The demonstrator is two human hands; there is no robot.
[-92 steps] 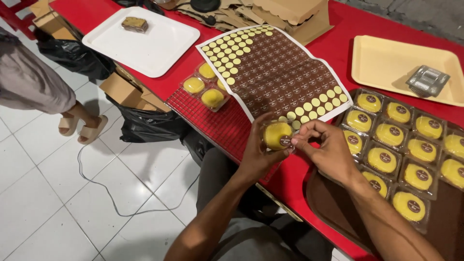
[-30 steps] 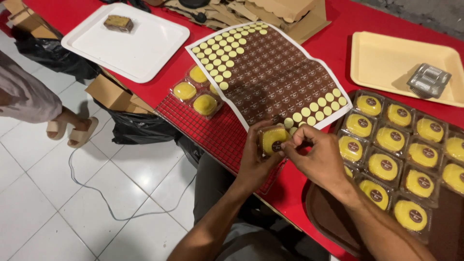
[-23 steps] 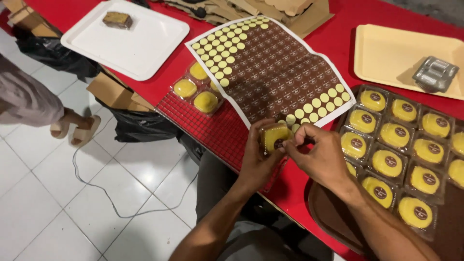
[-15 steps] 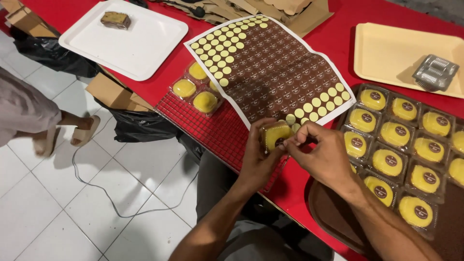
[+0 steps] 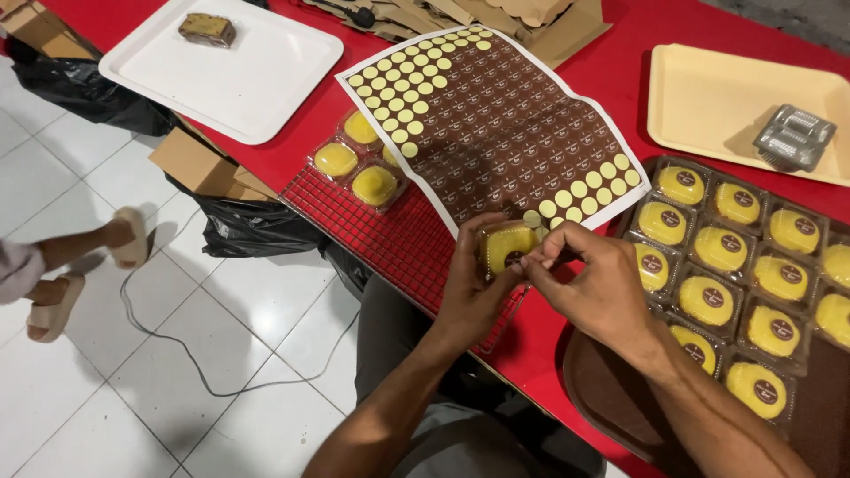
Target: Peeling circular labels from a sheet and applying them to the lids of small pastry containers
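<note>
Unmoved: two hands (image 5: 531, 283), one cake (image 5: 506, 245)

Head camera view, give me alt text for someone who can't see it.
Both hands, left hand and right hand, hold a clear-wrapped round yellow cake over a red wire rack on a red table. A brown round-sticker sheet lies behind; a dark tray of stickered cakes sits right.

Both hands, left (image 5: 474, 288) and right (image 5: 589, 283), hold a packaged yellow cake (image 5: 506, 245) over the sticker sheet (image 5: 496, 124).
</note>
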